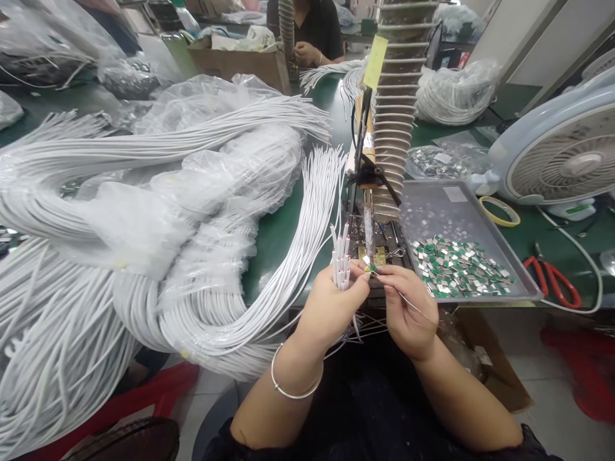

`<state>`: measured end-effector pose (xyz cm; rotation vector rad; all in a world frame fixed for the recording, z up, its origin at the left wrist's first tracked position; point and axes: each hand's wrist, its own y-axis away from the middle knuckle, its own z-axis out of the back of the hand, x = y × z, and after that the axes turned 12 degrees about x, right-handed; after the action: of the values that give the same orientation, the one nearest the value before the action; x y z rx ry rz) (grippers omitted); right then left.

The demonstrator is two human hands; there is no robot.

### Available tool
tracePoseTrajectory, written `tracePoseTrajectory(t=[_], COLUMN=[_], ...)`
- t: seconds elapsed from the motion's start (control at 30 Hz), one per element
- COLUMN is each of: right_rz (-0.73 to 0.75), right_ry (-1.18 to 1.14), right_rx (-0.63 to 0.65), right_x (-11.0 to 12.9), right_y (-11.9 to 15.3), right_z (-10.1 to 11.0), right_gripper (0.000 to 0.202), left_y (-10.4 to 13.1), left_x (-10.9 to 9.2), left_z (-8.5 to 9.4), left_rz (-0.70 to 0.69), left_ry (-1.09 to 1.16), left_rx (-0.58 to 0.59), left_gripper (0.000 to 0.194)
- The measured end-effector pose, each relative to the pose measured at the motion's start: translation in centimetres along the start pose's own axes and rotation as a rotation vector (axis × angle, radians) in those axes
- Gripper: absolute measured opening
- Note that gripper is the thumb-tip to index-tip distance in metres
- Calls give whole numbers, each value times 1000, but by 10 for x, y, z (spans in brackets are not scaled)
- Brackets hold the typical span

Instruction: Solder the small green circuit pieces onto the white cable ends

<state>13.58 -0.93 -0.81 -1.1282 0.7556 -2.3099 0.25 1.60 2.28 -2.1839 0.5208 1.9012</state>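
Observation:
My left hand (331, 304) is closed round a small bundle of white cables (341, 259), whose cut ends with pinkish tips stand upright. Its thumb and forefinger pinch a tiny green-and-silver connector (371, 269) right under the tip of a soldering iron (369, 224). The iron hangs tip down, fixed in a holder. From the other side, my right hand (410, 314) is closed on a thin solder wire (416, 308), its fingertips close to the connector. The exact joint between cable and connector is hidden by the fingers.
Long white cable bundles (192, 153), partly in plastic, cover the left side. A ribbed hose (396, 96) hangs behind the iron. On the right are a grey tray (500, 243) of small connectors, red-handled cutters (552, 282), yellow tape (500, 211) and a fan (571, 147). Another person (312, 32) sits opposite.

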Motion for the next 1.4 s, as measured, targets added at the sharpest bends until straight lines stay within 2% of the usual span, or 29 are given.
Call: tracePoseTrajectory(t=[0.73,1.0,1.23,1.3,1.4], right_rz=[4,-18,-80,-92,-83], right_ry=[48,-11,21,20,-3], right_rx=[-13,19,30,51,107], right_x=[4,4,5,6,8], right_y=[-5,1,8,10,12], right_z=[1,0,0,0,2], right_gripper=[25,26,21,22,25], left_y=[1,5,12,16,22], left_x=[-4,3,10,12,17], left_z=[1,2,1,0,-3], left_rz=[-24,-16,16,44,82], left_ry=[8,-25,-28,-48,-107], left_rx=[-14,2,52,100,197], left_gripper=[9,10,11,13,26])
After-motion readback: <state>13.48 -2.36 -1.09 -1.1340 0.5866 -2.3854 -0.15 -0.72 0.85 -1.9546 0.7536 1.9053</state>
